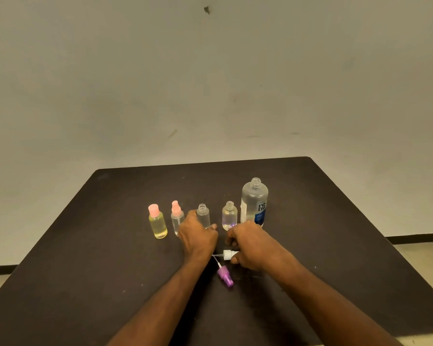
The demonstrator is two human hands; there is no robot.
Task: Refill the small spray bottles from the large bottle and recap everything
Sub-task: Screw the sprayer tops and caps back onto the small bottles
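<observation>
Head view: right hand point(250, 243) grips white sprayer point(228, 254).

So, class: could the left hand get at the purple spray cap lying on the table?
Probably yes: the purple spray cap lies bare on the table between both forearms, just behind the left hand, with nothing covering it.

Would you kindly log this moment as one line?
left hand: grips open small bottle | right hand: holds white sprayer | purple sprayer: on table | large bottle: uncapped
</observation>
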